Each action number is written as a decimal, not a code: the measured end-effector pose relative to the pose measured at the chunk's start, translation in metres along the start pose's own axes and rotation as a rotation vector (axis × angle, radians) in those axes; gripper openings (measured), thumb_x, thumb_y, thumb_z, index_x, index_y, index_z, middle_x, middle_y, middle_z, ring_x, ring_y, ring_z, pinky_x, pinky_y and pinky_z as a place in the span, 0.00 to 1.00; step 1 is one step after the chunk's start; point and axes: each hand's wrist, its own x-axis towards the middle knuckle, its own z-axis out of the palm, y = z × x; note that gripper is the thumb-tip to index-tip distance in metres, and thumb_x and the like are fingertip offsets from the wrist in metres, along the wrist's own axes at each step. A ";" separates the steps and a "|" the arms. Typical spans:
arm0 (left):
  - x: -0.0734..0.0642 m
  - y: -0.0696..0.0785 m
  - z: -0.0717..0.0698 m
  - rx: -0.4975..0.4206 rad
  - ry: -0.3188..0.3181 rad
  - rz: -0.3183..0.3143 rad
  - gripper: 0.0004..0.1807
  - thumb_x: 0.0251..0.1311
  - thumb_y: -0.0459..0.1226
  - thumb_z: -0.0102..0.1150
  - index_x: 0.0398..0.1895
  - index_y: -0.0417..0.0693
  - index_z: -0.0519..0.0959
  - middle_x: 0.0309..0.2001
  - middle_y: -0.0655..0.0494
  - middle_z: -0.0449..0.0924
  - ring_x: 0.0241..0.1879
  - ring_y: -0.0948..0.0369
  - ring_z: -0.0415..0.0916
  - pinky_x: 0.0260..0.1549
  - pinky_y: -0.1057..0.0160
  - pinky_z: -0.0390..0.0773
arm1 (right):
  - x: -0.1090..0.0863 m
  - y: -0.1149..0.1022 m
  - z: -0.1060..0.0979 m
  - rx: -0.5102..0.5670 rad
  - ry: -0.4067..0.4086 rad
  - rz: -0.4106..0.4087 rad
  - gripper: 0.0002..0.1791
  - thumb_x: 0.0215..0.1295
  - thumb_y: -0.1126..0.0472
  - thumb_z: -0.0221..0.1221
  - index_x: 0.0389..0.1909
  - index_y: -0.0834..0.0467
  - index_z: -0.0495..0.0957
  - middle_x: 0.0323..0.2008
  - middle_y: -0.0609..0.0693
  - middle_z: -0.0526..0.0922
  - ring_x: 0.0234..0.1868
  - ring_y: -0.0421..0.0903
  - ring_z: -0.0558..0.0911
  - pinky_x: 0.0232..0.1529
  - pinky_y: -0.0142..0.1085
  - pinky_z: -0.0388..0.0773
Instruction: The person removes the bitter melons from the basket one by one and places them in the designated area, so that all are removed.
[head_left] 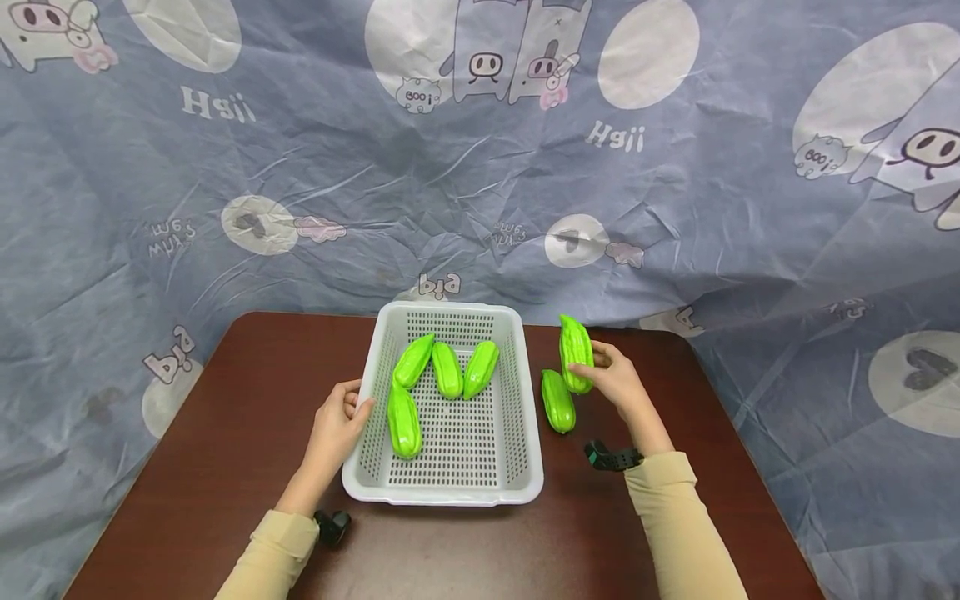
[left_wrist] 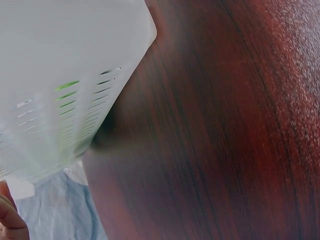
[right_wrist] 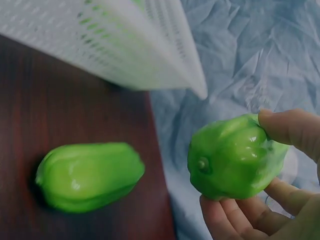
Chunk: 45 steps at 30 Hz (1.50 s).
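Observation:
My right hand (head_left: 617,379) grips a glossy, ridged green bitter melon (head_left: 576,350) between thumb and fingers, its pointed tip upward, to the right of the basket. The right wrist view shows the blunt stem end of this bitter melon (right_wrist: 230,157), with the thumb on one side and the fingers beneath. Another bitter melon (head_left: 558,402) lies on the table just below it. My left hand (head_left: 341,421) holds the left rim of a pale grey perforated plastic basket (head_left: 457,496), thumb over the edge. Inside the basket lie several bitter melons (head_left: 447,371), mostly toward the back and left.
A dark brown wooden table (head_left: 450,550) carries everything. Behind it hangs a blue-grey cloth (head_left: 420,183) printed with cartoon pigs, reaching down to the table's back edge. Each wrist wears a black strap, such as the right wristband (head_left: 613,457).

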 end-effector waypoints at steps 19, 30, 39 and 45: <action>0.002 0.000 0.000 -0.014 0.004 0.015 0.26 0.66 0.40 0.60 0.64 0.37 0.69 0.40 0.46 0.78 0.32 0.60 0.72 0.31 0.68 0.73 | 0.002 0.065 0.006 -0.019 0.072 0.099 0.41 0.68 0.54 0.60 0.74 0.68 0.54 0.66 0.70 0.68 0.61 0.62 0.74 0.56 0.46 0.76; 0.003 -0.001 0.000 -0.022 -0.002 0.007 0.26 0.67 0.39 0.60 0.64 0.36 0.69 0.41 0.44 0.79 0.33 0.59 0.73 0.31 0.68 0.73 | 0.004 0.083 0.018 -0.067 0.111 0.135 0.39 0.67 0.54 0.61 0.71 0.70 0.59 0.62 0.71 0.71 0.58 0.62 0.76 0.54 0.46 0.76; 0.004 -0.001 0.000 -0.031 -0.007 -0.002 0.26 0.67 0.39 0.60 0.64 0.36 0.69 0.41 0.45 0.78 0.32 0.60 0.73 0.30 0.69 0.73 | 0.004 0.091 0.021 -0.112 0.093 0.148 0.39 0.67 0.52 0.60 0.70 0.72 0.60 0.63 0.73 0.70 0.60 0.64 0.73 0.59 0.53 0.72; 0.004 -0.002 0.000 -0.035 -0.011 -0.004 0.26 0.67 0.39 0.60 0.64 0.36 0.69 0.40 0.45 0.78 0.31 0.61 0.72 0.30 0.69 0.73 | 0.002 0.094 0.024 -0.112 0.084 0.172 0.37 0.68 0.54 0.58 0.70 0.72 0.60 0.63 0.73 0.70 0.61 0.64 0.73 0.59 0.52 0.71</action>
